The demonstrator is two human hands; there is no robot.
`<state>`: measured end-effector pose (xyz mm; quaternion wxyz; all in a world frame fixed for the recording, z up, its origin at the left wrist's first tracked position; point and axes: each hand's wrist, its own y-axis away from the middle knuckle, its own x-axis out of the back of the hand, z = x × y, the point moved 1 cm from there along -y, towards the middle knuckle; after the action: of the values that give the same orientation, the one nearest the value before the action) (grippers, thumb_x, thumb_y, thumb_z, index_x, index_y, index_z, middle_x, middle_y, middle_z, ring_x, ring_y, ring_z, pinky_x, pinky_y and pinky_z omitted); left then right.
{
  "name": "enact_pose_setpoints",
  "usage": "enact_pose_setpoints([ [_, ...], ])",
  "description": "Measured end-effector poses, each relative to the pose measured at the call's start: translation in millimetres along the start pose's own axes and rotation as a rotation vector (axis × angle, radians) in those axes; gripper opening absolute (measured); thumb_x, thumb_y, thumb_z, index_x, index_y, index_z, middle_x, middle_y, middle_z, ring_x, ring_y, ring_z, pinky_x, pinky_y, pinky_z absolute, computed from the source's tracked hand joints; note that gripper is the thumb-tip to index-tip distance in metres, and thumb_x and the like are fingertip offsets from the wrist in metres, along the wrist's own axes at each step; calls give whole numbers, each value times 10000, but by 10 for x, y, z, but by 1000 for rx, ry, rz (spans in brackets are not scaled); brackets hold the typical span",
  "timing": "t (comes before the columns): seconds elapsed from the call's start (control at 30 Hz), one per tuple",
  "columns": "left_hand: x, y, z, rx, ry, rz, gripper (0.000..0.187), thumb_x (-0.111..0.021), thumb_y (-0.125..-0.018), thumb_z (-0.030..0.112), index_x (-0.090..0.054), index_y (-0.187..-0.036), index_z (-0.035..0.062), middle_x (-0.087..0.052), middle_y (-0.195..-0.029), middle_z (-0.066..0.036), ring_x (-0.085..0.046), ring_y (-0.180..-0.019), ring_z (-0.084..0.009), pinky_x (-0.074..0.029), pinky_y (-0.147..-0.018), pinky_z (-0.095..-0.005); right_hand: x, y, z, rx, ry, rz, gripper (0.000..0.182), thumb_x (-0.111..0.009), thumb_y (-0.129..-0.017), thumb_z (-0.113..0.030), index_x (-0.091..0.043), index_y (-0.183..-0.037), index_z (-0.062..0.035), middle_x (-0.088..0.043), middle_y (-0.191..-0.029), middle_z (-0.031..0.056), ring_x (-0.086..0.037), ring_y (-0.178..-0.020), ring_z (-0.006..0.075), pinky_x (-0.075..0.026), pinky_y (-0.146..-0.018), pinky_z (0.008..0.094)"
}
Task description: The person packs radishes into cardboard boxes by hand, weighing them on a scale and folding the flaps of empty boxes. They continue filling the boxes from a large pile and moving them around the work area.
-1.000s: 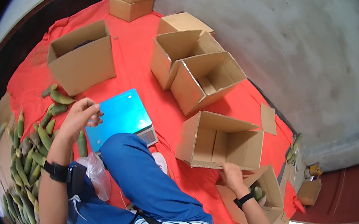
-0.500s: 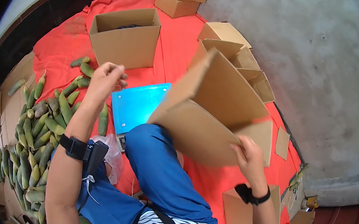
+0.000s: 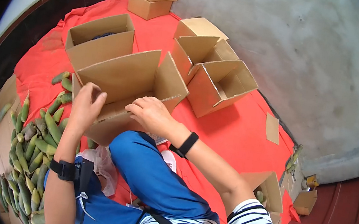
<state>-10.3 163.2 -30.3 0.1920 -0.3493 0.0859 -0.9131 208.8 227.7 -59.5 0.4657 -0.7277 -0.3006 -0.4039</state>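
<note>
The open cardboard box (image 3: 127, 91) sat on the red cloth (image 3: 240, 134), just in front of the person's blue knee (image 3: 137, 152), and it hid whatever lay beneath it. The left hand (image 3: 84, 107) gripped its near wall at 9 o'clock; the right hand (image 3: 151, 113) pressed the rim at 3 o'clock. The green cobs (image 3: 33, 142) crowded at 8 o'clock, partly cut off. Free cloth lay at 4 o'clock.

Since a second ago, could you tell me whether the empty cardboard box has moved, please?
Yes. The box went from right of the knee to in front, between both hands, covering the blue scale.
</note>
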Motion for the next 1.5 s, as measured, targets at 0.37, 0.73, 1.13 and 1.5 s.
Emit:
enact_pose_setpoints([
  [0.37,-75,159,319,67,-251,-559,470,-701,-770,367,-595,-966,-47,-633,-967,-239,-607,-949,-375,-485,-809,-418,472,1695,441,-782,-182,191,249,-572,-895,-181,-599,-1101,-44,-611,-1078,149,-607,-1003,288,-492,-853,379],
  [0.73,-156,230,181,-26,-541,-702,340,-680,-800,252,-552,-967,-15,-616,-976,-213,-588,-963,-388,-475,-819,-456,527,2545,1601,-1507,-826,581,325,-568,-931,-343,-541,-1113,-75,-620,-983,58,-630,-837,152,-521,-703,316],
  [1.13,-256,220,175,30,-521,-659,208,-636,-783,143,-540,-896,-3,-594,-916,-209,-583,-893,-406,-477,-783,-469,544,2294,2695,-1705,-888,643,696,-642,-842,-504,-434,-1274,1,-559,-1114,197,-611,-902,266,-552,-728,382],
  [1.5,-239,230,258,32,-485,-679,196,-630,-760,64,-546,-929,13,-580,-912,-199,-565,-894,-403,-451,-770,-453,88,1798,2817,-1491,-1072,499,220,-569,-825,-242,-612,-902,-40,-637,-806,83,-633,-689,195,-522,-585,317],
])
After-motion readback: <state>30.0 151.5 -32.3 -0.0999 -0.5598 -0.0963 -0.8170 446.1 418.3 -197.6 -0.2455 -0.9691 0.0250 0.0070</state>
